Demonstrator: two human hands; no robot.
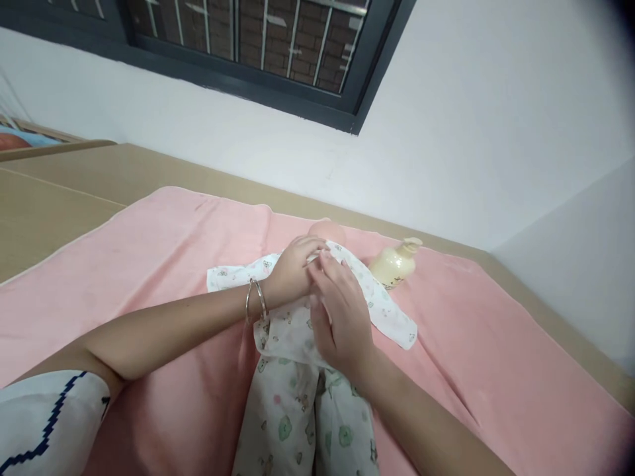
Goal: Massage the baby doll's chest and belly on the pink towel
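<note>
A small white top (292,327) with a tiny animal print lies on the pink sheet, its sleeves spread to both sides. Below it are matching trousers (285,416) with green prints. A round, skin-coloured shape (327,229), like a doll's head, shows above the neckline. My left hand (292,270), two bangles at its wrist, rests on the upper chest of the top with fingers bent inward. Whatever its fingertips pinch is hidden behind the other hand. My right hand (344,317) lies over the chest, fingers stretched out and thumb apart, its fingertips meeting the left ones.
A pale yellow pump bottle (394,266) leans on the sheet beside the right sleeve. The pink sheet (163,264) covers a wooden surface (74,182) against a white wall (446,145). A dark-framed barred window (307,99) is above.
</note>
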